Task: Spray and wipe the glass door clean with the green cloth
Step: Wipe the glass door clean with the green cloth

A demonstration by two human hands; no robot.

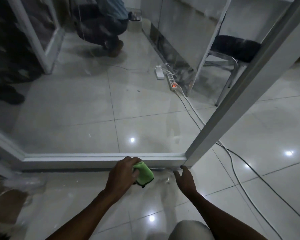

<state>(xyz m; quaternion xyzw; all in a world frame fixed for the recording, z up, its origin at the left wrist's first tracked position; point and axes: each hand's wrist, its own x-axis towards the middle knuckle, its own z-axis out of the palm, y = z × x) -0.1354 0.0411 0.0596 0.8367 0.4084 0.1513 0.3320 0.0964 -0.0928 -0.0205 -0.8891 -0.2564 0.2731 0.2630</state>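
The glass door (pixel 87 108) fills the upper left of the head view, with a white frame along its bottom rail (pixel 76 159) and right edge. My left hand (pixel 123 174) grips the folded green cloth (pixel 144 174) low down, just in front of the bottom rail. My right hand (pixel 184 179) hangs open beside it, fingers spread near the door's lower right corner. No spray bottle is in view.
Pale glossy floor tiles (pixel 249 196) lie all around. Two cables (pixel 241 170) run across the floor from a power strip (pixel 171 82) behind the glass. A black chair (pixel 232 49) stands at the right. A crouching person (pixel 102 28) is behind the glass. My knee (pixel 189 231) shows at the bottom.
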